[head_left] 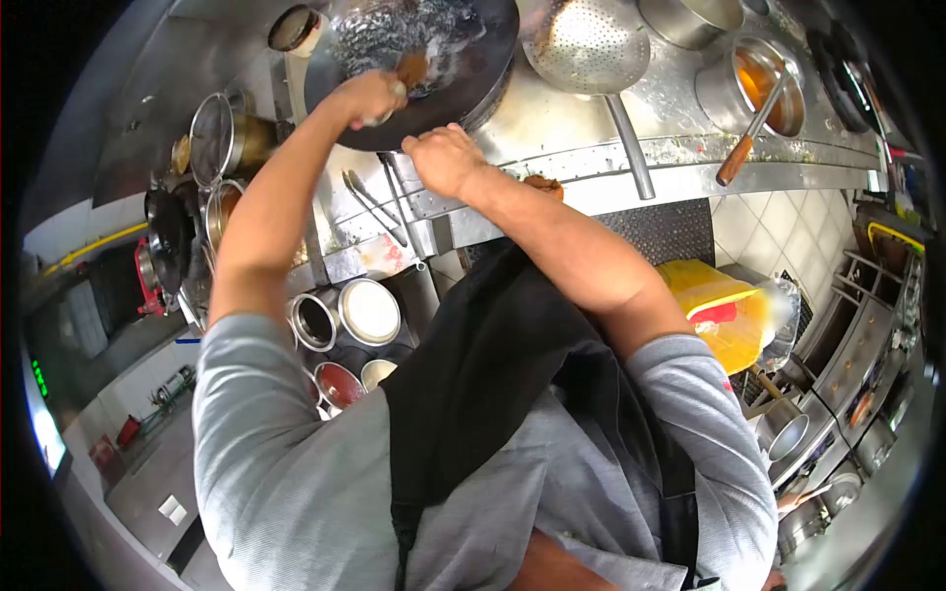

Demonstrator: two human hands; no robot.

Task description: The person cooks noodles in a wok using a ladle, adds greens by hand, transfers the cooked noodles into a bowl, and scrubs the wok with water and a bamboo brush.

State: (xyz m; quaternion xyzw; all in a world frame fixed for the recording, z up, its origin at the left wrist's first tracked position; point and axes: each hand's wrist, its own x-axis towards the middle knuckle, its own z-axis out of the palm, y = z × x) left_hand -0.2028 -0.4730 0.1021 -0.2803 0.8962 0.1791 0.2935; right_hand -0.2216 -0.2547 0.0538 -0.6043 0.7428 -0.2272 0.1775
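Note:
A large black wok (340, 123) stands on the stove top, with wet, foamy-looking water in its bowl. Held in my left hand (370, 98) is a brush (412, 69) with a brown head that reaches into the wok; most of its handle is hidden by my fingers. My right hand (445, 161) is closed at the wok's near edge, fingers bent over the rim or a handle there; which one I cannot tell. A perforated strainer (588, 49) lies just right of the wok, its long handle pointing toward me.
Right of the strainer, a metal pot (719, 94) of orange liquid holds a wooden-handled ladle (737, 158). Tongs (374, 207) lie near the counter's front edge. Several containers, one a white-topped tub (370, 310), stand at lower left. A yellow bag (705, 286) hangs below right.

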